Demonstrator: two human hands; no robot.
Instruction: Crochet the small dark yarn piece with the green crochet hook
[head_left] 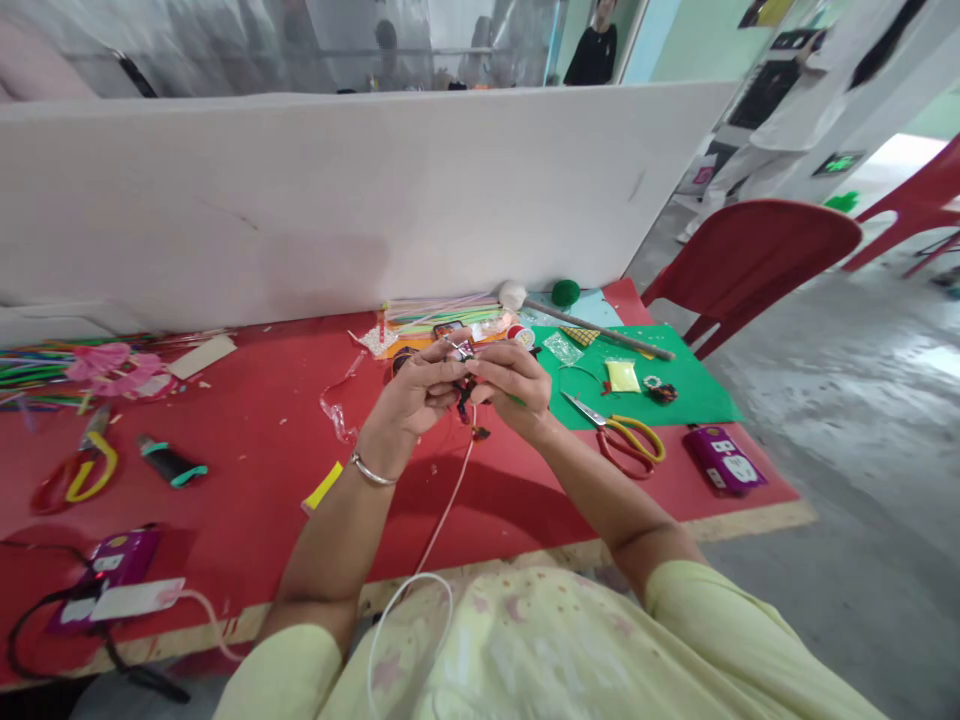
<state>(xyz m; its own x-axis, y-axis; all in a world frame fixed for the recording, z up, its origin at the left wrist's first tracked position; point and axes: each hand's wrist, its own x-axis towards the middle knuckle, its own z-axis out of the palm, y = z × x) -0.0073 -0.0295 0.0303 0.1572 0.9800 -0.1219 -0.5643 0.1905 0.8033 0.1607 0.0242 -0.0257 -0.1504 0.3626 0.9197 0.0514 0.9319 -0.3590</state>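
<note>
My left hand (421, 388), with a silver bracelet at the wrist, and my right hand (517, 385) meet above the red table (277, 430). Between the fingertips of both is a small dark item (463, 392), pinched from either side; its exact shape is too small to tell. A pink cord (454, 480) runs down from below the hands toward the table's front edge. Just right of my right hand lies a green sheet (690, 400) with scissors (621, 436), a pale yellow packet (622, 376) and a dark beaded piece (661, 391).
Left on the table are more scissors (86, 468), a cutter (172, 463), a purple box (124, 560) with cables, and pipe cleaners. Another purple box (724, 460) sits far right. A white board (337, 200) stands behind; a red chair (757, 255) is at right.
</note>
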